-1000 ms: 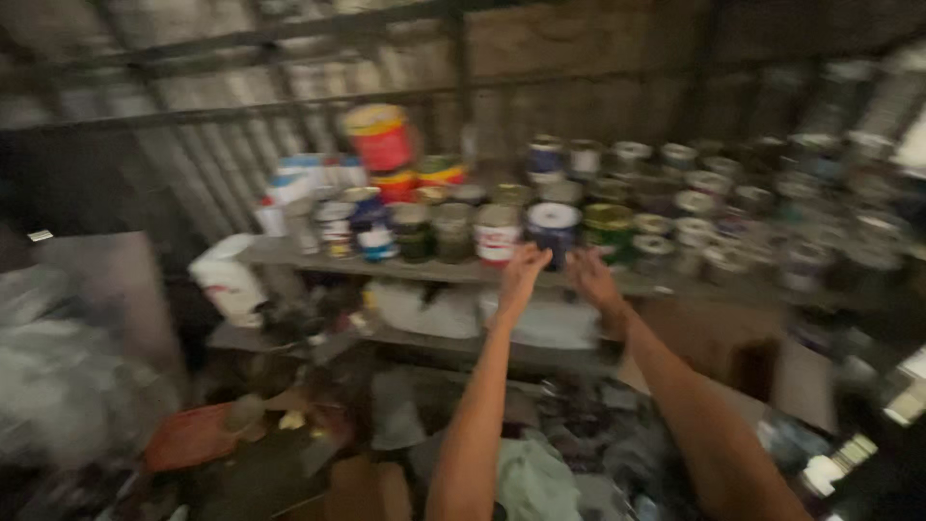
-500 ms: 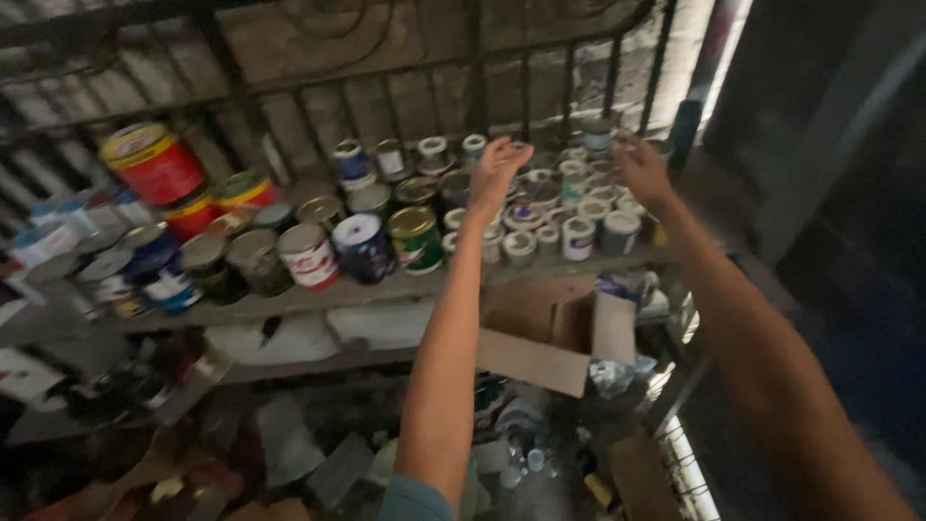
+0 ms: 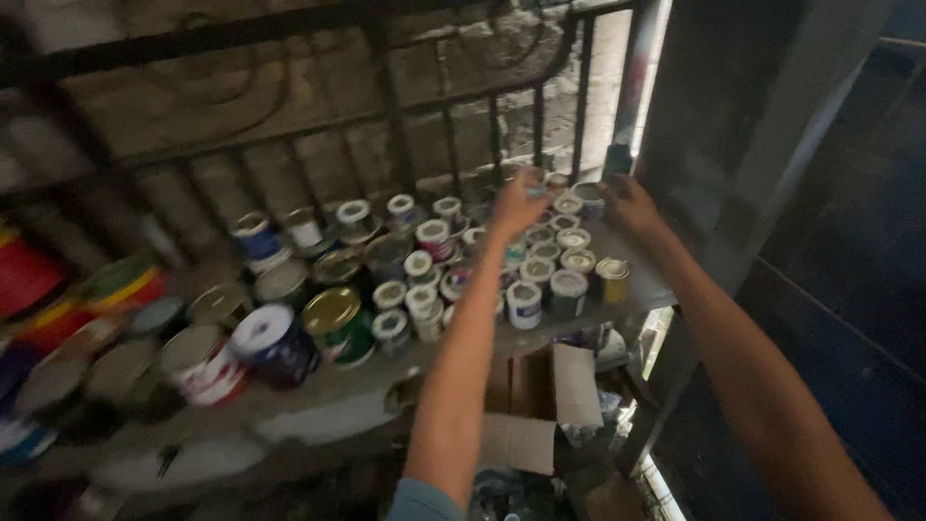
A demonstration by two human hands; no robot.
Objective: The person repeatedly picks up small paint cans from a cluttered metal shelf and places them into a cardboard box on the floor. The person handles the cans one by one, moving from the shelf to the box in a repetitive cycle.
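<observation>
The scene is dim and grainy. Pale daylight enters through the barred opening [image 3: 569, 106] at upper centre and a gap at the floor [image 3: 666, 482]. The right side sinks into deep shadow. Motion blur smears the left cans [image 3: 203, 362] and both hands [image 3: 521, 198].

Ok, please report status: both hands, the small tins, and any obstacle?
Left hand and right hand both up at the small tins on the shelf; grip unclear. Tins packed tight. Metal grille close behind.
</observation>
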